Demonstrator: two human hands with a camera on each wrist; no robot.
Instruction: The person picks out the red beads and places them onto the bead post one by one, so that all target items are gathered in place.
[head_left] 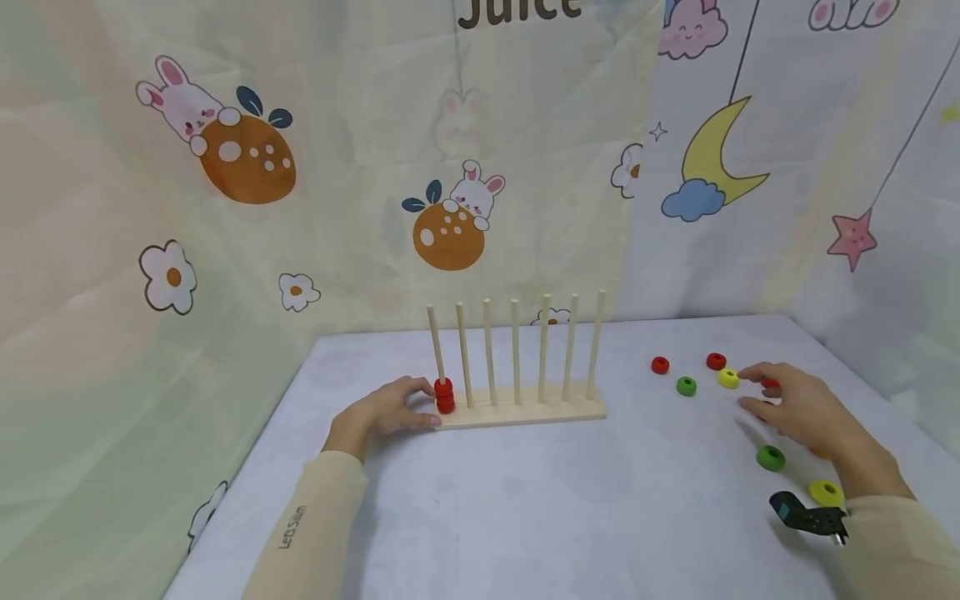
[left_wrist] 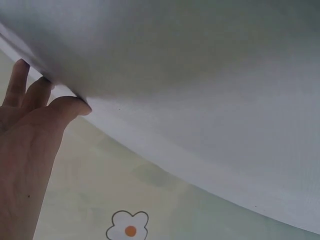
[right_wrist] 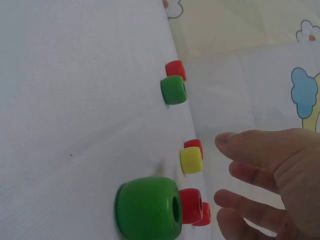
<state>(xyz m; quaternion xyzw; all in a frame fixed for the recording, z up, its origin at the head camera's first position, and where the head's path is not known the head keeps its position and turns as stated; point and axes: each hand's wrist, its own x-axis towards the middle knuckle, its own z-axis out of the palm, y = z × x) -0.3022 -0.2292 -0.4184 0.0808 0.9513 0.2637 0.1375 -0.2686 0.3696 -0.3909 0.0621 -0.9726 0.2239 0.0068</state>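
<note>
Your left hand (head_left: pixel 386 407) is gripping the wooden rack (head_left: pixel 517 414) at left, your right hand (head_left: pixel 808 403) hovering released, fingers parted, beside a yellow bead (head_left: pixel 727 381)

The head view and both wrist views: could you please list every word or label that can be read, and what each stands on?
"Juice", on the backdrop, its top cut off by the picture's edge.
"Lets", on the left sleeve; the word after it starts with "S" but is too small to read surely.
Neither wrist view shows any readable text.
</note>
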